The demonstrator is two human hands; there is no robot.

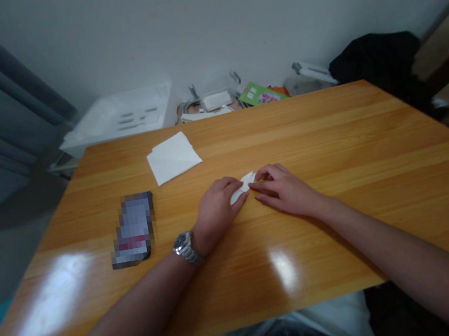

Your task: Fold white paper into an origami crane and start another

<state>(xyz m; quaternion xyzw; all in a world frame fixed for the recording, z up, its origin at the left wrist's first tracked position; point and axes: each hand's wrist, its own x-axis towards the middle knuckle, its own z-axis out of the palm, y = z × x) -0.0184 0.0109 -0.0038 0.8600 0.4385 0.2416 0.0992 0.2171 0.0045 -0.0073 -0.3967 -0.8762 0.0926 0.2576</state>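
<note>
A small piece of folded white paper point(246, 181) lies at the middle of the wooden table between my two hands. My left hand point(219, 206) is closed on its left part, thumb in front and fingers behind. At the paper's right end, my right hand point(282, 190) has its fingertips together at the edge, pinching it. Part of the paper is hidden under the left fingers. Farther back and to the left rest white paper sheets point(174, 158), with a crease showing across the top one.
A phone point(135, 226) with a blurred screen lies on the wooden table point(331, 138), left of my hands. Past the far edge stand a white foam tray point(112, 115), a green booklet point(259, 94) and assorted clutter. A black cloth-like heap point(374, 60) sits beyond the right corner.
</note>
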